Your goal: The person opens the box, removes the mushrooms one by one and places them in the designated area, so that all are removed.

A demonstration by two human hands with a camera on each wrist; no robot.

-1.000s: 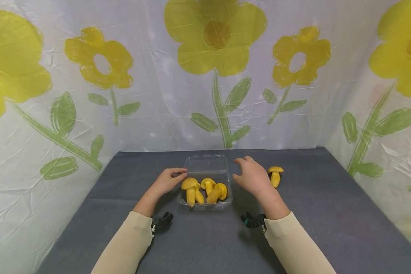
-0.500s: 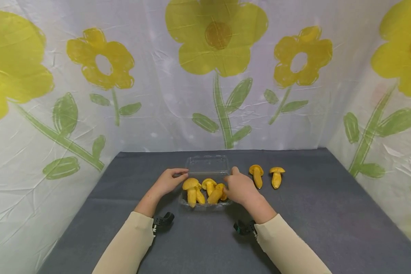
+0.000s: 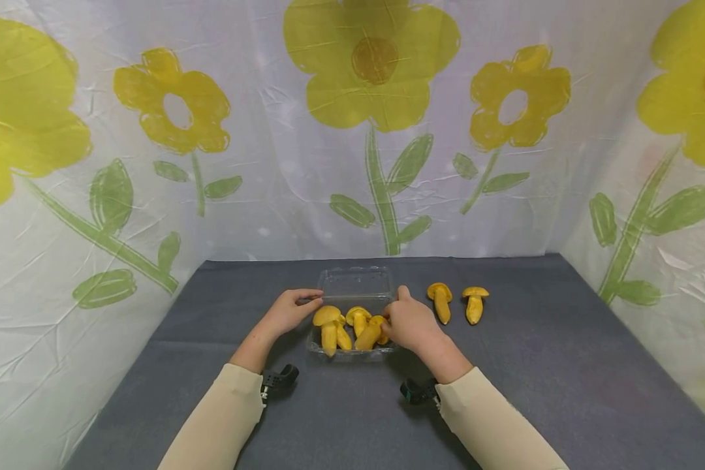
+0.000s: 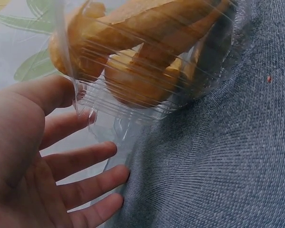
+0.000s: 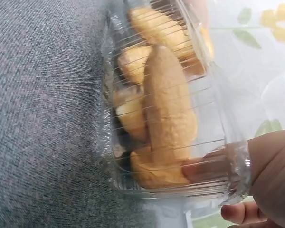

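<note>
In the head view a clear plastic clamshell box (image 3: pixel 361 355) holds several yellow mushrooms (image 3: pixel 328 323), its lid (image 3: pixel 354 282) folded back. At its left back corner my left hand (image 3: pixel 284 312) pinches the rim between thumb and index finger; the left wrist view shows the other fingers of this hand (image 4: pixel 19 147) spread loosely. My right hand (image 3: pixel 414 323) straddles the right wall. Seen through the plastic in the right wrist view, its thumb reaches inside and touches a mushroom cap (image 5: pixel 156 171), while the other fingers of the hand (image 5: pixel 278 171) stay outside.
Two more yellow mushrooms, one nearer (image 3: pixel 440 303) and one farther right (image 3: pixel 474 305), lie on the dark grey cloth (image 3: pixel 540 365). Behind the table hangs a pale curtain (image 3: pixel 258 163) printed with flowers. Black camera straps sit at both wrists.
My right hand has come left and down from beside the box onto its right wall, uncovering the nearer loose mushroom. The left hand stays at the corner.
</note>
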